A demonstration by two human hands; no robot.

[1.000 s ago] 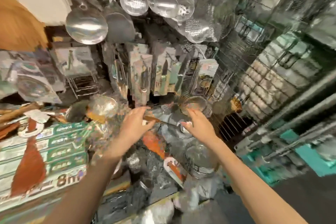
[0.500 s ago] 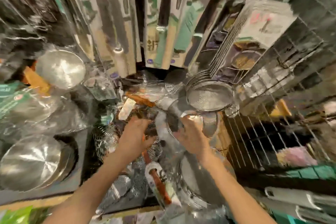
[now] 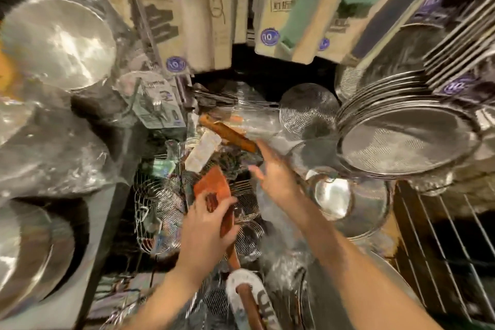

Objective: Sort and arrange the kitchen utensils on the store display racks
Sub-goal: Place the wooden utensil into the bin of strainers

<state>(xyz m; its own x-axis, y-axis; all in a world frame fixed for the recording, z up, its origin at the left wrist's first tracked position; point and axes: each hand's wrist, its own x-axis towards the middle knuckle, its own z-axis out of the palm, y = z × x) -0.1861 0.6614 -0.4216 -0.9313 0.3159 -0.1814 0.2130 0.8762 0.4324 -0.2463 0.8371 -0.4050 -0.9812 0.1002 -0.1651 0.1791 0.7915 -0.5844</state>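
Note:
A bin of mixed kitchen utensils fills the middle of the view. My left hand (image 3: 206, 230) grips a wooden spatula (image 3: 214, 187) by its neck, the flat orange-brown blade pointing up and away from me. My right hand (image 3: 276, 171) reaches further in with its fingers extended, touching the end of a second wooden handle (image 3: 227, 132) that lies wrapped in clear plastic. Wire skimmers (image 3: 158, 211) lie under and left of the spatula. A stack of round mesh strainers (image 3: 407, 139) sits to the right.
Packaged knives (image 3: 273, 5) hang on cards along the top. Steel lids and bowls (image 3: 56, 40) in plastic wrap crowd the left side. A shiny steel ladle bowl (image 3: 332, 193) lies right of my right wrist. A wire rack (image 3: 450, 244) stands at lower right.
The camera has moved closer over the bin. My left hand has taken hold of the wooden spatula and lifted its blade; my right hand has reached forward to the other wooden handle.

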